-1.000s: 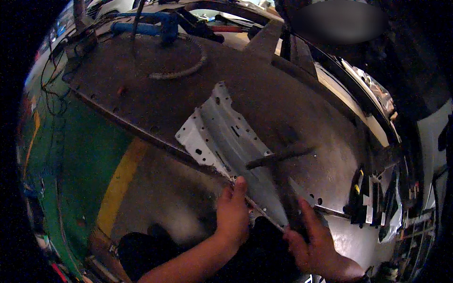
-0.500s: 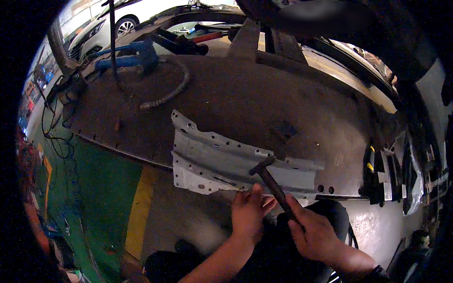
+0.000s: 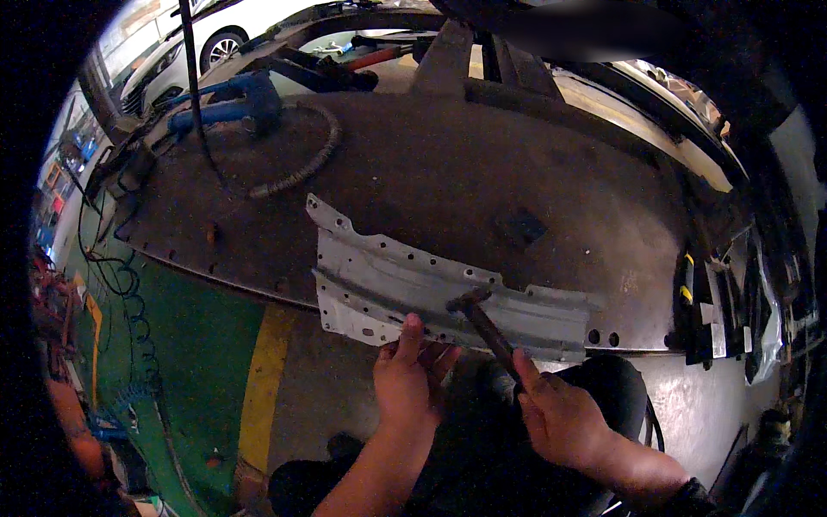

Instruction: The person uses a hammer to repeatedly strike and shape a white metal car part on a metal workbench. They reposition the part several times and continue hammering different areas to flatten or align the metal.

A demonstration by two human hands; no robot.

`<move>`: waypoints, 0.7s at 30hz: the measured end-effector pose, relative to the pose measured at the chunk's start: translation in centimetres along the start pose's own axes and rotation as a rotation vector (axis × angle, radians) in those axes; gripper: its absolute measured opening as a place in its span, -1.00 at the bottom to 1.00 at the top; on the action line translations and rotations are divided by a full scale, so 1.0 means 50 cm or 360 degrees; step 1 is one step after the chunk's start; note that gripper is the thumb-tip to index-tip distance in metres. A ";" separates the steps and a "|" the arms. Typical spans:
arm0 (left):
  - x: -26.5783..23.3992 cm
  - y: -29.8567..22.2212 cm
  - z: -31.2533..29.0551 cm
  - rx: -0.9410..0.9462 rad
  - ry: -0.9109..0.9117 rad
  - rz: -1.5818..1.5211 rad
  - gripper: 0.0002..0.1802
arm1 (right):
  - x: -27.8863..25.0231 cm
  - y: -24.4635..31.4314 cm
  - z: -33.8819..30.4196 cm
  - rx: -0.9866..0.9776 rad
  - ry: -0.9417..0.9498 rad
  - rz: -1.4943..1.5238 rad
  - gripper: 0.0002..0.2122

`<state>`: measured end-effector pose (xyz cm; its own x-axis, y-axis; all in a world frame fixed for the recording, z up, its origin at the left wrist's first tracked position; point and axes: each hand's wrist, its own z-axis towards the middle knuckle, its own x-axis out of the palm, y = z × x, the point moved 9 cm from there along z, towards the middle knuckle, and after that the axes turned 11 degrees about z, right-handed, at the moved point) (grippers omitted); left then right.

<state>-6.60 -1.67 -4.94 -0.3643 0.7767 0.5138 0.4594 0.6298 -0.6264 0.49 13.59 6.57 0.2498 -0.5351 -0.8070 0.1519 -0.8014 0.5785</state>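
A long grey sheet-metal panel (image 3: 379, 277), bent lengthwise and pierced with several holes, lies along the near edge of a dark metal table. At its near edge is my left hand (image 3: 407, 379), the thumb on top and the fingers partly hidden below, pinching the rim. My right hand (image 3: 564, 422) is wrapped round the handle of a hammer (image 3: 493, 334). The hammer's dark head is over the middle of the panel; whether it touches the metal I cannot tell.
On the metal table (image 3: 413, 164) lie a blue tool (image 3: 233, 114), a ribbed hose (image 3: 320, 157) and a small dark plate (image 3: 525, 227). Black strip-like parts (image 3: 711, 323) stand at the right. A white car (image 3: 196, 56) is beyond the far left. My knee (image 3: 616, 388) is close to the near edge.
My left hand has shifted left along the panel's near edge, its thumb now over the rim. The hammer head has moved slightly left over the panel, still in my right hand.
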 end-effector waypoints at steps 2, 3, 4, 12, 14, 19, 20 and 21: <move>0.004 -0.010 -0.012 0.0044 -0.0035 0.0040 -0.53 | -0.012 0.012 0.005 -0.0219 -0.0179 0.0044 -0.40; 0.006 -0.013 -0.016 0.0044 -0.0069 0.0072 -0.53 | -0.013 0.011 0.005 -0.0252 -0.0212 0.0063 -0.39; 0.008 -0.016 -0.020 0.0044 -0.0102 0.0104 -0.54 | -0.013 0.012 0.005 -0.0286 -0.0246 0.0083 -0.39; 0.001 -0.018 -0.015 0.0080 -0.0198 0.0187 -0.55 | 0.013 0.016 0.004 -0.0163 -0.0125 -0.0124 -0.38; 0.000 -0.020 -0.014 0.0119 -0.0188 0.0173 -0.56 | -0.008 0.048 -0.005 -0.0373 -0.0255 -0.0250 -0.39; 0.004 -0.012 -0.007 0.0094 -0.0150 0.0197 -0.59 | 0.034 -0.012 -0.006 -0.0011 -0.0061 -0.0278 -0.45; 0.004 -0.014 -0.008 0.0084 -0.0171 0.0217 -0.59 | 0.057 -0.039 0.000 0.0247 0.0169 -0.0278 -0.46; 0.005 -0.018 -0.007 0.0095 -0.0166 0.0223 -0.58 | 0.042 -0.026 0.006 0.0155 0.0081 -0.0220 -0.45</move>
<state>-6.81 -2.05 -4.03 -0.3837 0.8515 0.3575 0.4635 0.5124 -0.7229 0.53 13.45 4.09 0.2817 -0.4059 -0.8694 0.0954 -0.8898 0.4463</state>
